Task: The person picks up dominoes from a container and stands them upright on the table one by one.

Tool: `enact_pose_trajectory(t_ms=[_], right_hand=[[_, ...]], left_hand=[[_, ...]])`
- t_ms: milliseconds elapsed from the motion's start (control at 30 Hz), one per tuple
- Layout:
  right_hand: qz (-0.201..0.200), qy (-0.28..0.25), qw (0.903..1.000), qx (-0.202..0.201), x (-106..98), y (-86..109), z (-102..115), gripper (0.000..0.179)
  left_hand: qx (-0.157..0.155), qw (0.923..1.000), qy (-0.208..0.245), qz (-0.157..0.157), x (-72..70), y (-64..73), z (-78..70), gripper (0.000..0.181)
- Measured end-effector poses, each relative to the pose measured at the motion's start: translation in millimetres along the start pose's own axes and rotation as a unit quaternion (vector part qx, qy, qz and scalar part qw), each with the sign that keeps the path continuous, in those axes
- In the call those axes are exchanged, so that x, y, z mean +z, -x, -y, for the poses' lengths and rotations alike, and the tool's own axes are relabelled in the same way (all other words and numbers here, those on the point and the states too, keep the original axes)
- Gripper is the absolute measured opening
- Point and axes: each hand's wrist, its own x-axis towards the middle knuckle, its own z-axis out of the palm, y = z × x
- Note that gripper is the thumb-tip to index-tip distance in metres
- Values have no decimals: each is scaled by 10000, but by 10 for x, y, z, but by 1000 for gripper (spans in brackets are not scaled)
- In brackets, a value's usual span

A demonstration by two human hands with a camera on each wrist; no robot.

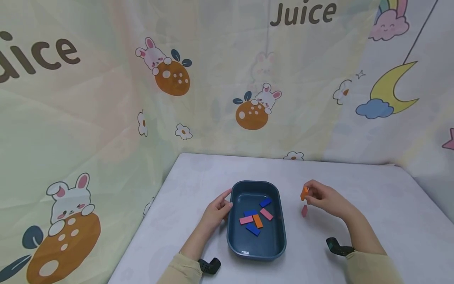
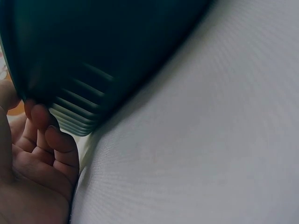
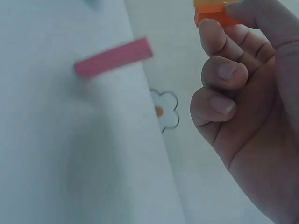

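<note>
My left hand holds a dark blue-green tray by its left rim, the thumb over the edge and the fingers against the outer wall. The left wrist view shows those fingers by the ribbed side of the tray. Between thumb and fingertips, my right hand pinches an orange block above the table to the right of the tray. Just below it a pink block stands on end on the table. In the right wrist view this pink block is apart from the hand.
Inside the tray lie several flat blocks: blue ones, pink ones and an orange one, some overlapping. A white cloth covers the table. Behind it hangs a printed curtain. Both wrists wear a black camera.
</note>
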Motion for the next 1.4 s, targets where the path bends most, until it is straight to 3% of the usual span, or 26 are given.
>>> enact_pose_trajectory(t_ms=[267, 567, 933, 1200, 1400], right_hand=[[-295, 129, 9995, 34, -30, 268, -349, 24], [-402, 533, 9975, 236, 49, 390, -612, 25], [-403, 497, 9966, 517, 98, 398, -748, 25], [-426, 508, 9974, 274, 122, 421, -765, 22], [-414, 450, 9976, 334, 115, 431, -709, 21]], left_hand=[[-60, 10000, -9, -26, 9, -8, 0, 52], [-123, 9999, -52, -34, 9, -3, 2, 51], [-145, 9998, -94, -54, 14, 9, -16, 50], [-293, 9994, -148, -94, 21, 13, -20, 49], [-171, 9997, -185, -77, 10, 18, -11, 50]])
